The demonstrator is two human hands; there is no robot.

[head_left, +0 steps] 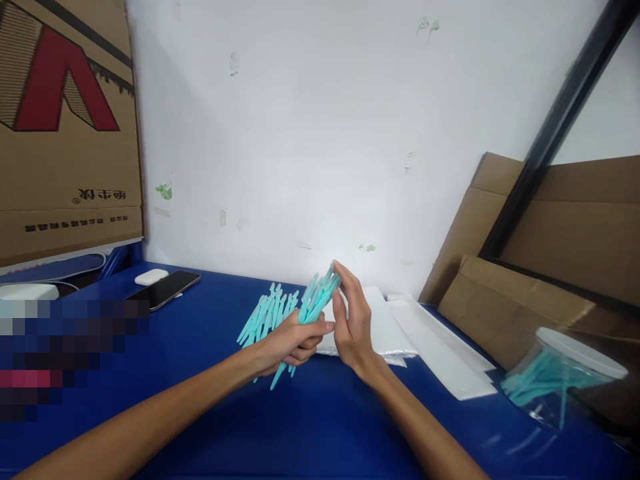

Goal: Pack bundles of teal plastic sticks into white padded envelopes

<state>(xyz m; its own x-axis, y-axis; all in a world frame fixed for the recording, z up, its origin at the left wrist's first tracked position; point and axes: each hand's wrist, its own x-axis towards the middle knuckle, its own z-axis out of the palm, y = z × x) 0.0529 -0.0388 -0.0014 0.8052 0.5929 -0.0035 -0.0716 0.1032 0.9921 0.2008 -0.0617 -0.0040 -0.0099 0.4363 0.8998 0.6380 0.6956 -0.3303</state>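
A bundle of slim teal plastic sticks [320, 297] is gripped in my left hand [295, 340], its fingers wrapped round the lower part. The bundle tilts up to the right, and a few ends poke out below the fist. My right hand [354, 320] is open beside the upper ends, with its fingers stretched up and the fingertips at the top of the bundle. On the blue table [210, 407], just left of the bundle, lies a loose pile of the same teal sticks [267, 310]. My left hand partly hides that pile.
White sheets or flat bags [440, 347] lie behind and right of my hands. A clear tub with a white lid [583, 353] holds more teal sticks at right. A phone [167, 290] and a white case [151, 277] lie at left. Cardboard [505, 313] leans at right; a large box [70, 160] stands at left.
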